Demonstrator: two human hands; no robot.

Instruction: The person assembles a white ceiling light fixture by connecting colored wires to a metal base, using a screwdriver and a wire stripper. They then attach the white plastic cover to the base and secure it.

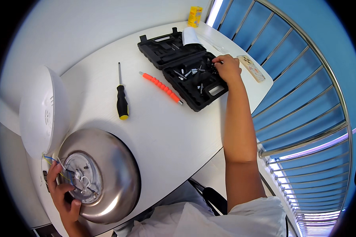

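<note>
A round brushed-metal lamp base [114,173] lies upside down at the near left of the white table [162,130], with wires and a white fitting in its middle. My left hand [63,193] grips its left rim, thumb by the wires. My right hand [226,68] reaches far across into the open black tool case [186,67], fingers closed among small metal bits; whether it holds one is hidden. A white dome lamp cover [41,110] stands on edge beside the base.
A black-and-yellow screwdriver [122,100] and an orange-handled tool [161,87] lie between the base and the case. A yellow box [194,15], a white roll [190,36] and a beige power strip [252,68] sit at the far end. A metal railing [304,118] runs along the right.
</note>
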